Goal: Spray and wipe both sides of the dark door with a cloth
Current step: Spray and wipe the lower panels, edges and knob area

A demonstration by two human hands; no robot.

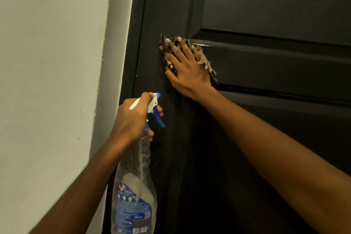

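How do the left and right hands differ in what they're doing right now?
The left hand curls round the neck of the spray bottle; the right hand lies flat, fingers spread, pressing the cloth against the door. The left hand sits lower, near the door's left edge; the right hand is higher up on it. Both are bare, and each is busy with one thing.

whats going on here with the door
A person is wiping the dark door: the right hand presses a frayed patterned cloth flat against it, near its left edge. The left hand grips a clear spray bottle with a blue trigger, held lower, nozzle facing the door. A pale wall lies to the left.
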